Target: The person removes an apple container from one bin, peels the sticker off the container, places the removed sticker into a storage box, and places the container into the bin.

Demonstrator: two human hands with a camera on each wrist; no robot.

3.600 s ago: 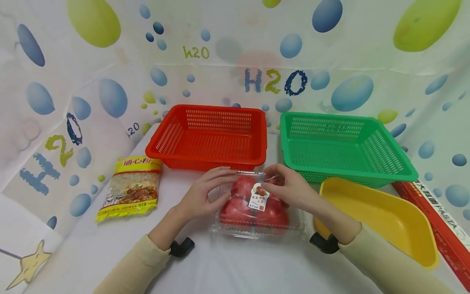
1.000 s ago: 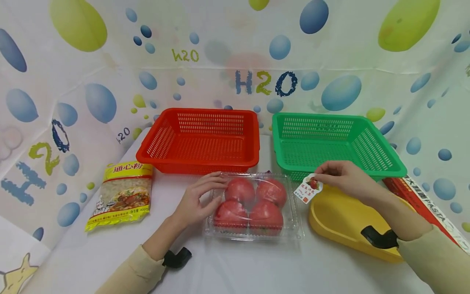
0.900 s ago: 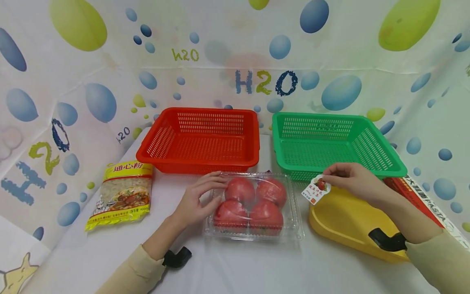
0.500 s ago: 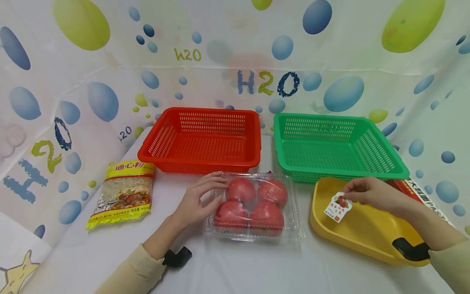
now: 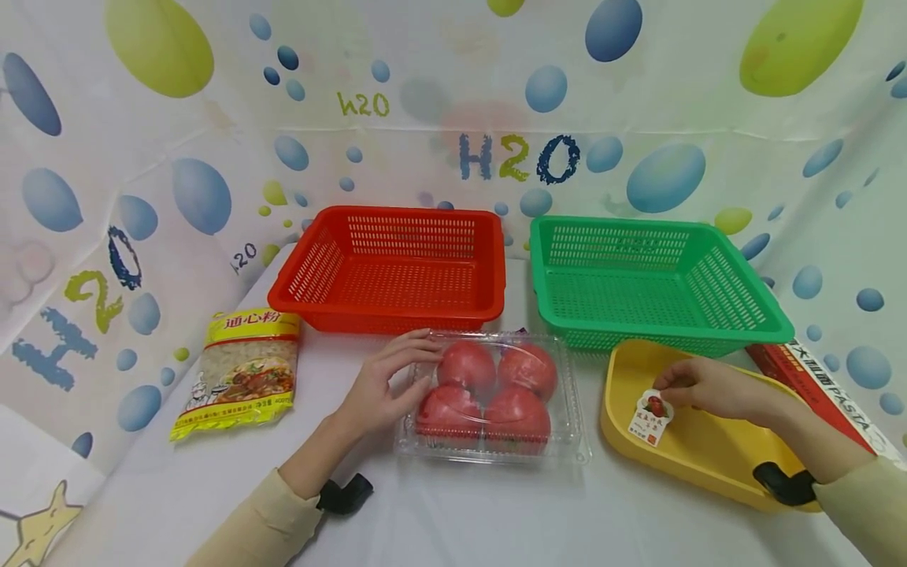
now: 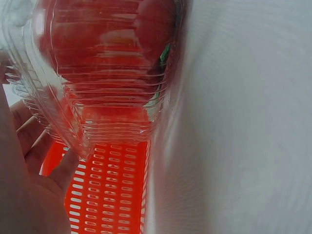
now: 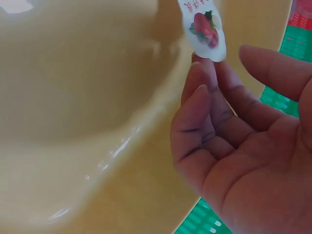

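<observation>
A clear plastic box (image 5: 567,425) with several red, tomato-like fruits (image 5: 464,366) sits in the middle of the table, its lid down. My left hand (image 5: 383,390) rests against the box's left side, fingers loosely bent; the left wrist view shows its thumb by a box corner. The right hand (image 5: 716,386) holds a white label sticker (image 5: 649,419) with a red fruit picture by its fingertips, over the left part of a yellow tray (image 5: 708,465). Whether the sticker touches the tray wall I cannot tell. In the right wrist view, the sticker (image 7: 204,29) extends beyond the fingertips.
A red basket (image 5: 411,283) stands behind the box, a green basket (image 5: 638,299) behind the yellow tray. On the left lies a yellow-edged food bag (image 5: 248,370). A red pasta box (image 5: 815,386) lies at the right, partly hidden by the tray and arm.
The right hand has lifted the sticker off the box's lid and carried it right, then lowered it over the yellow tray. My left hand stays at the box.
</observation>
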